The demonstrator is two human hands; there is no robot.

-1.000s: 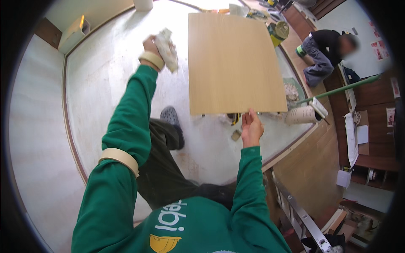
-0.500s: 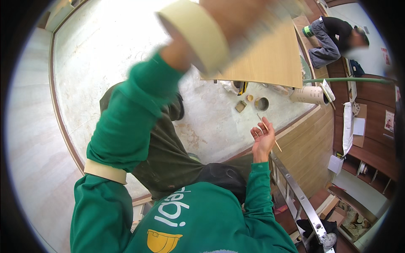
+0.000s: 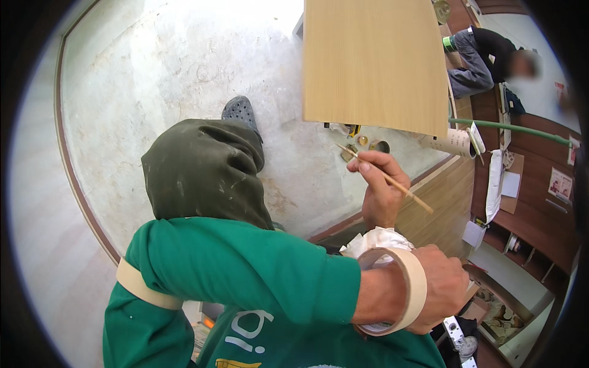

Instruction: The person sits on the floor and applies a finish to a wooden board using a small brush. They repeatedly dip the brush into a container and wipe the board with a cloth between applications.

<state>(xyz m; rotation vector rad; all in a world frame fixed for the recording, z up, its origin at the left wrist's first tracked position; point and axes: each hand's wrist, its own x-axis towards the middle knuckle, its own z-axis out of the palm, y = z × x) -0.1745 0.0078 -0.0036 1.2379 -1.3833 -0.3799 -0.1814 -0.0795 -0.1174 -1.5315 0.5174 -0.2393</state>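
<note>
My left hand has crossed to the lower right, fingers curled on a crumpled white cloth, partly hidden behind it. A masking-tape roll circles that wrist, and another sits higher up the same arm. Just above, my right hand pinches a thin wooden brush, its tip pointing up-left toward small containers and an open tin on the floor. Beyond them is a large light wood panel, clear of both hands.
At upper right a person crouches by the wall. A green pole and a cardboard tube lie beside the panel. A metal ladder is at lower right. My shoe rests on the pale, dusty floor.
My left hand has swung from upper left across my body to lower right with the cloth. My right hand has left the panel's edge and now grips the brush.
</note>
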